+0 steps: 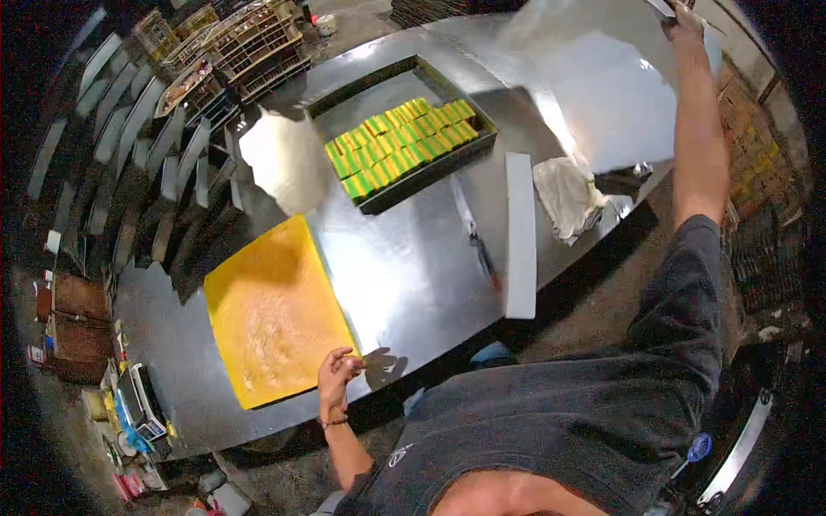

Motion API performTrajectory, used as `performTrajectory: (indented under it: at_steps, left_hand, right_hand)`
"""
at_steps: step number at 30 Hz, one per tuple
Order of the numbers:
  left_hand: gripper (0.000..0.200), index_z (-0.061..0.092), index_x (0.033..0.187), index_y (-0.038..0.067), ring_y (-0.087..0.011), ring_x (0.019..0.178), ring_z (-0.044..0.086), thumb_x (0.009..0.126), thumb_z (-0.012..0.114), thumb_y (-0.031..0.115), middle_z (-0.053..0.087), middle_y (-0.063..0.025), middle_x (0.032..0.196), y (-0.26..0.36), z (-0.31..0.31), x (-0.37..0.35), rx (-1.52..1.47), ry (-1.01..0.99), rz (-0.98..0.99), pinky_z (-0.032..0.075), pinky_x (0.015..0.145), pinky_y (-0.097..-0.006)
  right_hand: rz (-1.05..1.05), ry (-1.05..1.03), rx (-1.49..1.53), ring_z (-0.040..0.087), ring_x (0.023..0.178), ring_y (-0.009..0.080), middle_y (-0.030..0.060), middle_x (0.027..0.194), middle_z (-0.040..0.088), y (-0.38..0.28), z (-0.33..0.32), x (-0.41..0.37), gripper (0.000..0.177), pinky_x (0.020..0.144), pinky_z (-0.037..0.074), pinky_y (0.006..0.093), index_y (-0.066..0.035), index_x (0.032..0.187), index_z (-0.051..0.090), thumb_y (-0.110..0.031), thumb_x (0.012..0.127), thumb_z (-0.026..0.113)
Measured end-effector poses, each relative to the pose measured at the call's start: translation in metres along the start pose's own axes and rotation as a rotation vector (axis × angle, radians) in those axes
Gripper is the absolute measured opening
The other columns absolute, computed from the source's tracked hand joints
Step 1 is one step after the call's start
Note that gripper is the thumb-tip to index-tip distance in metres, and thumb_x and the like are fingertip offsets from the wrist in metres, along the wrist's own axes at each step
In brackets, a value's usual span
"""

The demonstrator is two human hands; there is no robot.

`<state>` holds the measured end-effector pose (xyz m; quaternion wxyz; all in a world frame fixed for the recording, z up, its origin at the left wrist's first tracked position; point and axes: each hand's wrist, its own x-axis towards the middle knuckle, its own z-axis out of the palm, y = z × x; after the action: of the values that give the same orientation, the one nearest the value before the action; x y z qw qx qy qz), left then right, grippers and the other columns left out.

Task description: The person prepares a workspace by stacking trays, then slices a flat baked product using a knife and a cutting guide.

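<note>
L hand sits at the near right edge of the yellow slab, fingers curled in; can't tell if it grips. The slab lies flat on the metal table. R hand is up high, far right of the slab, closed on the top edge of a shiny sheet. Beyond the slab is a tray w/ green-yellow pieces. To the slab's right: knife, white bar, cloth.

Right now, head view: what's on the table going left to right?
yellow slab → tray of green-and-yellow pieces → white bar → white cloth → right hand, raised at the far edge. The knife overlaps the tray, so it is left out.
</note>
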<state>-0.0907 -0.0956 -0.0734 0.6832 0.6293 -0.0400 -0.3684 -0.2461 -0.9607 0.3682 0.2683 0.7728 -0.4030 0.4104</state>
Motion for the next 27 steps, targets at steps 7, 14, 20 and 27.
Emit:
performTrajectory:
  at_steps: [7, 14, 20, 27]
  left_hand:
    - [0.043, 0.053, 0.123, -0.001, -0.0228, 0.094, 0.067, 0.094, 0.067, 0.026, 0.069, -0.0123, 0.100, 0.009, 0.109, 0.024, -0.033, 0.057, -0.121, 0.053, 0.079, -0.0324]
    - [0.040, 0.052, 0.126, -0.001, -0.0231, 0.096, 0.067, 0.097, 0.062, 0.024, 0.068, -0.0125, 0.104, 0.021, 0.145, 0.036, 0.042, 0.132, -0.205, 0.053, 0.080, -0.0333]
    - [0.038, 0.051, 0.126, -0.003, -0.0242, 0.098, 0.066, 0.099, 0.059, 0.022, 0.066, -0.0138, 0.105, 0.027, 0.165, 0.047, 0.069, 0.160, -0.305, 0.053, 0.082, -0.0354]
    - [0.046, 0.049, 0.131, -0.001, -0.0243, 0.100, 0.065, 0.098, 0.060, 0.029, 0.065, -0.0132, 0.108, 0.028, 0.156, 0.055, 0.153, 0.124, -0.362, 0.053, 0.085, -0.0382]
  right_hand:
    - [-0.161, 0.449, 0.374, 0.048, 0.082, 0.0219, 0.0073, 0.094, 0.055, 0.004, 0.194, -0.039, 0.047, 0.073, 0.040, 0.0395, -0.019, 0.120, 0.062, -0.011, 0.073, 0.067]
    - [1.034, -0.013, 2.182, 0.065, 0.067, 0.0200, 0.0064, 0.087, 0.068, -0.062, 0.258, -0.129, 0.014, 0.047, 0.050, 0.0349, -0.002, 0.100, 0.068, -0.012, 0.091, 0.064]
    - [1.237, -0.126, 2.081, 0.063, 0.108, 0.0333, 0.0163, 0.122, 0.063, -0.055, 0.337, -0.289, 0.034, 0.094, 0.053, 0.0483, 0.003, 0.128, 0.055, -0.007, 0.096, 0.055]
    - [1.472, -0.213, 2.014, 0.064, 0.106, 0.0315, 0.0144, 0.123, 0.063, -0.065, 0.361, -0.406, 0.038, 0.090, 0.055, 0.0459, -0.001, 0.129, 0.056, -0.008, 0.092, 0.063]
